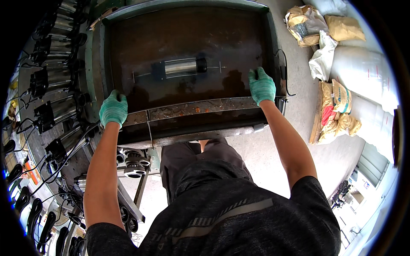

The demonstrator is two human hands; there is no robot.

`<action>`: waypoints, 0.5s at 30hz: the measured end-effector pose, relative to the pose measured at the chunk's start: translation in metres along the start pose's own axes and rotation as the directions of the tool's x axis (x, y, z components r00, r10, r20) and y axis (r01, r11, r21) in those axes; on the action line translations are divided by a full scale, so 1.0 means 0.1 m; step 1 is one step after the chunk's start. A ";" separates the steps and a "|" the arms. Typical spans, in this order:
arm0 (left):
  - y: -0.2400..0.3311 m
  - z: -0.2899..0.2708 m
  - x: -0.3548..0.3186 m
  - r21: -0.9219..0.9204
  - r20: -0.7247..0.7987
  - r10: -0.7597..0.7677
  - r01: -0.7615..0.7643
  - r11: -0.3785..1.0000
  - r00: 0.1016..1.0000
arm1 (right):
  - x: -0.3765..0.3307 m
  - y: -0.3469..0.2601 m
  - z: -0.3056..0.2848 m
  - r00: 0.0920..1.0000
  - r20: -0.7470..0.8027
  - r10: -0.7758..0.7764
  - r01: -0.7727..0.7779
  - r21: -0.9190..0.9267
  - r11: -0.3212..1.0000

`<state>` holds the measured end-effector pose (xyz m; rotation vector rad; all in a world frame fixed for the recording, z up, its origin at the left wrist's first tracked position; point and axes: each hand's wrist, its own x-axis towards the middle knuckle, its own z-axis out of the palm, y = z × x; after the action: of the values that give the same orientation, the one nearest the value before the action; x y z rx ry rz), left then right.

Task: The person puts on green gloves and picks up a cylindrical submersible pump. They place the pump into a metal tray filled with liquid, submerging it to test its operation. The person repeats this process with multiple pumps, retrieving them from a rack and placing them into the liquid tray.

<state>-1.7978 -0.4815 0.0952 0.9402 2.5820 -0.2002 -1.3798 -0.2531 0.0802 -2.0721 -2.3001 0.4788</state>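
Both my hands wear green knit gloves. My left hand (113, 110) is closed at the near left corner of a dark metal tank (99, 55), by the left end of a speckled crossbar (192, 108). My right hand (262, 86) is closed near the bar's right end, just inside the tank's right wall. What lies under the fingers of each hand is hidden. Between and beyond them, a shiny metal cylinder (181, 68) with black ends lies in the tank's brown, reflective, liquid-looking interior. Thin rods stick out from both its ends. Neither hand touches the cylinder.
Several similar cylinders with black ends and cables (60, 77) line a bench at left. Coiled black cables (30, 217) hang lower left. Sacks (337, 106) and plastic-wrapped bundles (363, 72) stand on the floor at right. A black cable (285, 72) runs down the tank's right side.
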 end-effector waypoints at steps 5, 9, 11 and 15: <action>0.02 -0.02 -0.01 0.005 0.000 -0.007 0.007 1.000 1.000 | 0.00 -0.04 -0.03 1.000 0.018 0.025 -0.025 -0.010 1.000; 0.01 -0.01 -0.01 -0.004 0.002 0.000 0.000 1.000 1.000 | -0.02 -0.06 -0.06 0.999 0.029 0.028 -0.028 -0.014 1.000; 0.00 -0.01 0.00 -0.009 0.000 0.003 -0.003 1.000 1.000 | 0.00 -0.04 -0.04 0.999 0.028 0.028 -0.027 -0.027 0.999; 0.00 0.00 0.00 -0.011 0.005 -0.002 0.003 1.000 1.000 | 0.00 -0.04 -0.03 0.999 0.031 0.026 -0.025 -0.029 0.999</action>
<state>-1.7981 -0.4813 0.0953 0.9312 2.5770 -0.1882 -1.3829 -0.2524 0.0839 -2.1244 -2.3137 0.4858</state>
